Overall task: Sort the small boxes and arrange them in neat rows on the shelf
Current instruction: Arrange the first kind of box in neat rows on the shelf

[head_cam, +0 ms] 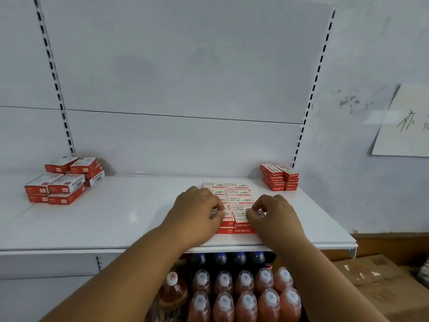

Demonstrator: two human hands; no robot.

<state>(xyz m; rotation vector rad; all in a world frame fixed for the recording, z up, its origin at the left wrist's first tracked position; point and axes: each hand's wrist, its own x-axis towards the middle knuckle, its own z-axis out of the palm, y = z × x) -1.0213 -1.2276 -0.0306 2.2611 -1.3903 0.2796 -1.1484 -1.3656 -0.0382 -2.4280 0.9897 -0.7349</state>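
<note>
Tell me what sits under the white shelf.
Under the white shelf stand orange-drink bottles with clear caps, dark bottles behind them. The arms and the shelf hide the rest.

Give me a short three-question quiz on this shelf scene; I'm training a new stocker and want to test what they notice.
1. True or false: the block of boxes under the hands is laid out two columns wide.
2. Which group of boxes looks untidy? A. the pile at the left B. the stack at the right rear C. neither
3. What stands below the white shelf?

Key
1. True: two columns run from the front edge toward the back.
2. A: its boxes lie at mixed angles; the right stack is squared up.
3. Capped bottles of reddish drink, with darker bottles behind.
</note>
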